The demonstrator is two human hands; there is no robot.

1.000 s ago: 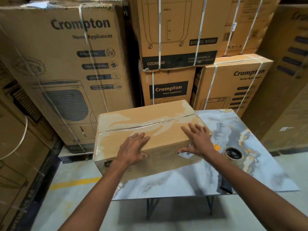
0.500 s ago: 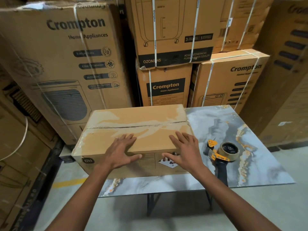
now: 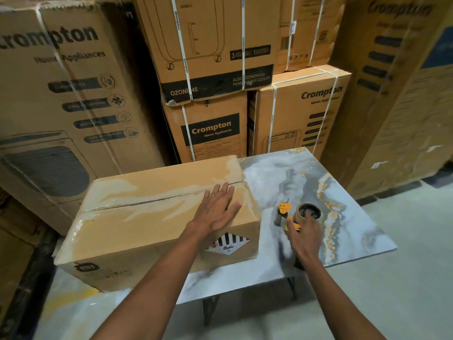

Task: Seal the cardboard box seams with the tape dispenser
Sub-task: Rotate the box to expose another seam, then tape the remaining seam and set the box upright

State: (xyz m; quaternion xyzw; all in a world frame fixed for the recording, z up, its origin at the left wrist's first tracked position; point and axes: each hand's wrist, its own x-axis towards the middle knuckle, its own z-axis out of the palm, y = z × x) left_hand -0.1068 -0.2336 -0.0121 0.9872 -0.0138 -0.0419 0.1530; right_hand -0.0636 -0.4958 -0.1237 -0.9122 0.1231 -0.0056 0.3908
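Observation:
A brown cardboard box (image 3: 137,224) lies on the marble-patterned table (image 3: 348,231), its top seam running left to right with glossy tape traces around it. My left hand (image 3: 218,209) rests flat on the right part of the box top, fingers straight, just short of the seam. To the right of the box lies the yellow and black tape dispenser (image 3: 284,209) with its brown tape roll (image 3: 307,212). My right hand (image 3: 305,238) reaches over the dispenser's handle, fingers stretched toward the roll and touching it. The handle is mostly hidden under the hand.
Tall strapped Crompton cartons (image 3: 210,128) stand stacked right behind the table and on both sides (image 3: 61,94). The box's left end hangs past the table's left edge. Grey concrete floor (image 3: 404,290) lies to the right and in front.
My right hand left the box and moved right onto the tape dispenser. My left hand slid to the right part of the box top. The box sits further left.

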